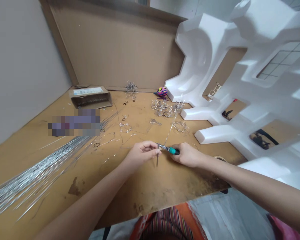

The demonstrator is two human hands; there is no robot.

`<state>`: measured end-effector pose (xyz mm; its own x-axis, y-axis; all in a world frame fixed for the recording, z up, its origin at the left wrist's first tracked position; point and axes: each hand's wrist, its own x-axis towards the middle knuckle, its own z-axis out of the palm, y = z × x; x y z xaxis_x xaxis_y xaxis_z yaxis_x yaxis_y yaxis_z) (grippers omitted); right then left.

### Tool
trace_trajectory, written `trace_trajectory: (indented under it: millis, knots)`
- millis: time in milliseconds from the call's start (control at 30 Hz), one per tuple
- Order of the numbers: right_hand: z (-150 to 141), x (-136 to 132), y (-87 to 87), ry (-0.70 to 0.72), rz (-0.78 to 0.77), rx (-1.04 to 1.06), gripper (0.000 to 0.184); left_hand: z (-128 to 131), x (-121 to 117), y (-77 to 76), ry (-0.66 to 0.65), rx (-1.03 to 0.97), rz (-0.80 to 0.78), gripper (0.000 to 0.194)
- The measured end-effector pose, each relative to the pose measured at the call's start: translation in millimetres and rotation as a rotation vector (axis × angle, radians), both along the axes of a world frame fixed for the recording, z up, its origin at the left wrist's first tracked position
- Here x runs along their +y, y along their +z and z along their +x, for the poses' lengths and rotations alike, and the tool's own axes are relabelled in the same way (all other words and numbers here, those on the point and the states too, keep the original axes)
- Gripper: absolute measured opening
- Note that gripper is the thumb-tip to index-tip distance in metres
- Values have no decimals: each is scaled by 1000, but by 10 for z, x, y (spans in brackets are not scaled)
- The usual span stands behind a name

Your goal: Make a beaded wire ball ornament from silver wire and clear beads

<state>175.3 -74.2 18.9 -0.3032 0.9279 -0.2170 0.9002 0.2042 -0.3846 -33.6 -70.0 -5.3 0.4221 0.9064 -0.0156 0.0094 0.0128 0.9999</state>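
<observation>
Right hand [187, 155] wraps closed around the teal grip of a pair of needle-nose pliers [172, 150], whose steel nose points left and ends just at the fingertips [157, 150] of the left hand [142, 155]. That hand is curled narrow, thumb and fingers pinching a thin silver wire [157, 160] whose end sticks down past the pliers' nose; whether the jaws also bite the wire is too small to tell. Both hands work in the air above the scuffed tan desk [150, 186], near its front edge. Farther along the desk lie tangled wire figures [162, 108], and a smaller wire loop cluster [179, 126] sits nearest the hands. To the left, a long sheaf of straight silver wires [40, 170] fans toward the lower corner, with small black rubber rings [97, 144] scattered beside it. A pixelated object [73, 121] lies behind the sheaf, a cardboard box [91, 97] sits in the back corner, and a multicoloured ball [161, 91] rests against white moulded foam packing [202, 83].
</observation>
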Motion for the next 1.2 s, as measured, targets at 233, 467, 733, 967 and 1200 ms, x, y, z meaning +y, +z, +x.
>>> trace_trajectory:
  millis: [233, 467, 733, 967, 1200]
  knots:
    - [72, 8, -29, 16, 49, -9, 14, 18, -11, -112, 31, 186, 242, 15]
    - [93, -4, -28, 5, 60, -53, 16, 2, 40, -151, -3, 247, 217, 14]
    - [71, -10, 12, 20, 56, -80, 16, -8, 26, -69, 21, 192, 198, 18]
    - [-37, -110, 123, 79, 86, -224, 20, -214, 53, 229, 131, 12, 55, 23]
    - [-251, -255, 269, 188, 19, -370, 14, -213, -16, 341, 25, -31, -27, 21]
